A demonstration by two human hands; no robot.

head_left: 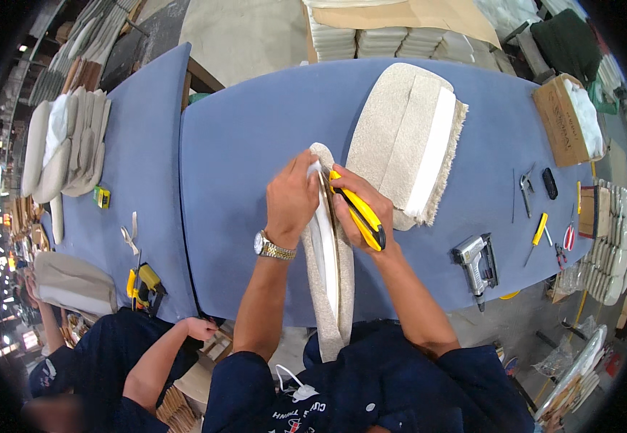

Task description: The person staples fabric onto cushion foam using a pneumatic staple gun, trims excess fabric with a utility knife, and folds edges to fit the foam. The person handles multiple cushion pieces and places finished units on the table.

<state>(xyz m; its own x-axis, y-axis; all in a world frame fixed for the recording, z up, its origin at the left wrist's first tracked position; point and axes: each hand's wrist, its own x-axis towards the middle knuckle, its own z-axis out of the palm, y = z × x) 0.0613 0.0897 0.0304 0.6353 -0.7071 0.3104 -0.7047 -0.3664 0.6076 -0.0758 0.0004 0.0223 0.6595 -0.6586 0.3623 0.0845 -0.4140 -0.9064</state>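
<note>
A narrow beige upholstered panel (317, 289) stands on edge before me, its far end on the blue table and its near end against my body. White lining shows along its open middle. My left hand (292, 198), with a watch on the wrist, pinches the fabric and white lining near the far end. Wrapped in my right hand (367, 213) is a yellow and black utility knife (360, 209), its front end close to the panel's edge; the blade is hidden. Just beyond my right hand lies a stack of beige upholstered panels (393, 123) with a white strip and frayed edge.
On the blue table's (234, 166) right side lie a staple gun (476, 263), a yellow-handled screwdriver (537, 238), pliers (526, 189), red-handled scissors (569, 234) and a cardboard box (562, 123). A co-worker (133, 361) sits at the left table, near another stapler (147, 285) and stacked panels (68, 144).
</note>
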